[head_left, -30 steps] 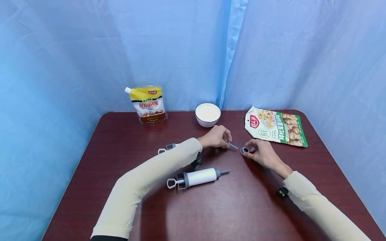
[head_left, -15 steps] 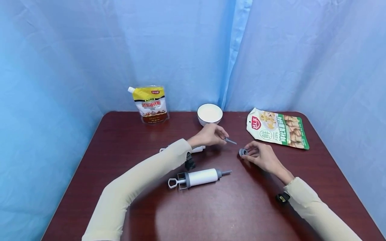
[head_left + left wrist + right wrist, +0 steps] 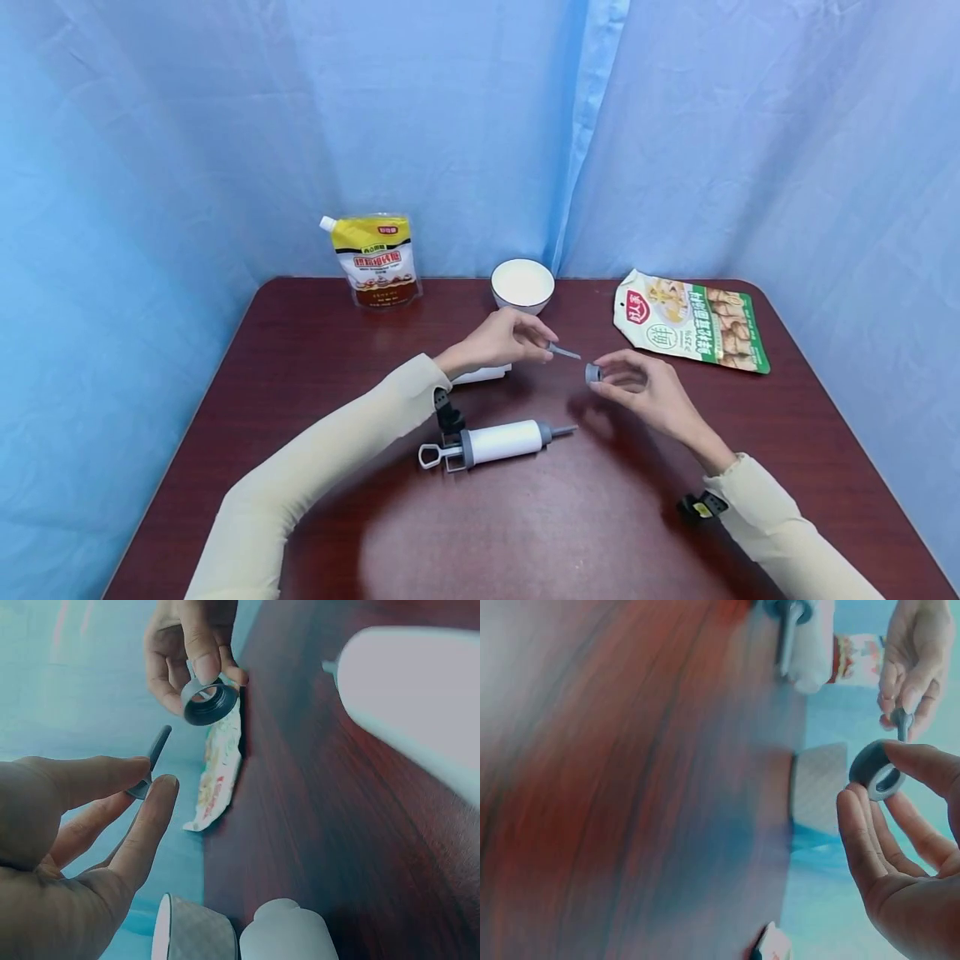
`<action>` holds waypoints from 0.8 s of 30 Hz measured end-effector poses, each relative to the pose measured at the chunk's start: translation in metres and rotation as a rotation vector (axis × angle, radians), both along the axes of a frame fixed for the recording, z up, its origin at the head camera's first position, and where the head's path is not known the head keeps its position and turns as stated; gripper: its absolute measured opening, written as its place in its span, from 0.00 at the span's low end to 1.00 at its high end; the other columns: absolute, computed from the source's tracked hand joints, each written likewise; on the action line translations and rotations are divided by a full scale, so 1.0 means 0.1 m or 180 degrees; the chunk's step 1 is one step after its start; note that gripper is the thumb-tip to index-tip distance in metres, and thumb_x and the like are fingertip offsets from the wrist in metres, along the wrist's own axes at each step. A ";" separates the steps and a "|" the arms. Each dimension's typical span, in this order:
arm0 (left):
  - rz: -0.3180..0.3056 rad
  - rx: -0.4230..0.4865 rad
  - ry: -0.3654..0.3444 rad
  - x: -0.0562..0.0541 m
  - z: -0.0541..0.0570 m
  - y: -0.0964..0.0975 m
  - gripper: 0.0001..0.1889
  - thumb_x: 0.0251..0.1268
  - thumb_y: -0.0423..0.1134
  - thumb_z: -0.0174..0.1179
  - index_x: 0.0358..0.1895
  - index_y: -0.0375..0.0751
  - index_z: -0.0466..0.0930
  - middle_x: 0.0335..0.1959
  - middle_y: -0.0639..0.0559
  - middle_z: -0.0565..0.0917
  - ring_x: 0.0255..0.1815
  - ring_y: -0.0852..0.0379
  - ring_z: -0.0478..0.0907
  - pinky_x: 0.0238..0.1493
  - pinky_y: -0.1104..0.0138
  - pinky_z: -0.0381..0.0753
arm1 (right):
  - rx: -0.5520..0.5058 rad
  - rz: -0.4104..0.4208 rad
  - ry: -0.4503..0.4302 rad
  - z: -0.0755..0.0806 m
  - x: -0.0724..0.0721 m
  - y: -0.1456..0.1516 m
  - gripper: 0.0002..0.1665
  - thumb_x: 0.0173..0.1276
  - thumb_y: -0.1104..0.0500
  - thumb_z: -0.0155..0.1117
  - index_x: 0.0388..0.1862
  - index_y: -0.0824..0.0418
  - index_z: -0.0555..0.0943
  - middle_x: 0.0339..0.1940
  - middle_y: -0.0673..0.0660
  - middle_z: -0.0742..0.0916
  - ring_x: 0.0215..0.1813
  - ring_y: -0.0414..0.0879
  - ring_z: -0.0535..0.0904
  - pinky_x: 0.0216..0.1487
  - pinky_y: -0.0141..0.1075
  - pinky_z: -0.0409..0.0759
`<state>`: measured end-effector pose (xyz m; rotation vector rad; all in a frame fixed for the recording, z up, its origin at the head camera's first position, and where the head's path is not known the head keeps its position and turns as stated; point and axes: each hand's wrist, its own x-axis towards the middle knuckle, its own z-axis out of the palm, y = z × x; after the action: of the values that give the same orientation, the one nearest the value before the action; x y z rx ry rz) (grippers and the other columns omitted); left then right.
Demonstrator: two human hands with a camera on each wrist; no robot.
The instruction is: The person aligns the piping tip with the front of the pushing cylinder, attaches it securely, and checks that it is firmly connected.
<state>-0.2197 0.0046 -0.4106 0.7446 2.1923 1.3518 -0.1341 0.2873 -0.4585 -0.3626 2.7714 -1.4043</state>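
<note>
My left hand [image 3: 504, 340] pinches a slim grey nozzle [image 3: 565, 351] between thumb and fingers, its narrow end pointing right. Facing it, my right hand [image 3: 658, 396] holds a grey ring cap [image 3: 592, 373] by its edges; threads line its inside in the left wrist view. A short gap separates nozzle and cap, both above the table. In front of the hands lies a white syringe-like decorating gun [image 3: 506, 442] with a grey collar, grey nozzle and a handle at its left end. A second white barrel [image 3: 483, 374] is partly hidden under my left hand and wrist.
A white bowl [image 3: 522, 285] stands at the back of the dark red table [image 3: 480, 533]. To its left is a spouted yellow and white pouch [image 3: 378, 262]; to the right lies a green and white food packet [image 3: 693, 321]. Blue curtains [image 3: 420, 125] hang behind.
My left hand has drawn back to the left with the nozzle, widening the gap. My right hand has turned the ring cap so its opening no longer faces the head camera.
</note>
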 end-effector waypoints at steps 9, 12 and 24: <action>0.0023 0.0153 -0.0184 0.12 0.02 -0.14 0.15 0.64 0.36 0.73 0.54 0.43 0.89 0.44 0.47 0.92 0.49 0.46 0.91 0.43 0.70 0.79 | -0.0445 0.0024 0.0060 0.15 0.11 -0.20 0.19 0.68 0.57 0.76 0.56 0.59 0.84 0.49 0.60 0.90 0.46 0.36 0.89 0.51 0.27 0.86; 0.0039 0.0219 -0.0286 0.16 0.01 -0.19 0.15 0.64 0.35 0.73 0.53 0.44 0.89 0.44 0.45 0.92 0.51 0.42 0.90 0.43 0.70 0.77 | -0.0524 0.0053 0.0092 0.18 0.13 -0.26 0.19 0.68 0.59 0.75 0.56 0.59 0.84 0.50 0.60 0.90 0.47 0.36 0.89 0.51 0.27 0.86; 0.0089 0.0381 -0.0443 0.36 0.03 -0.29 0.18 0.64 0.34 0.73 0.57 0.39 0.86 0.43 0.48 0.88 0.45 0.55 0.91 0.49 0.69 0.83 | -0.0817 0.0262 0.0025 0.24 0.21 -0.47 0.19 0.67 0.62 0.76 0.56 0.60 0.83 0.50 0.61 0.89 0.46 0.39 0.89 0.50 0.31 0.87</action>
<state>-0.1832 -0.0245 -0.4079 0.6437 2.0355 1.5126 -0.1130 0.2398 -0.4344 -0.4814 2.5516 -1.7437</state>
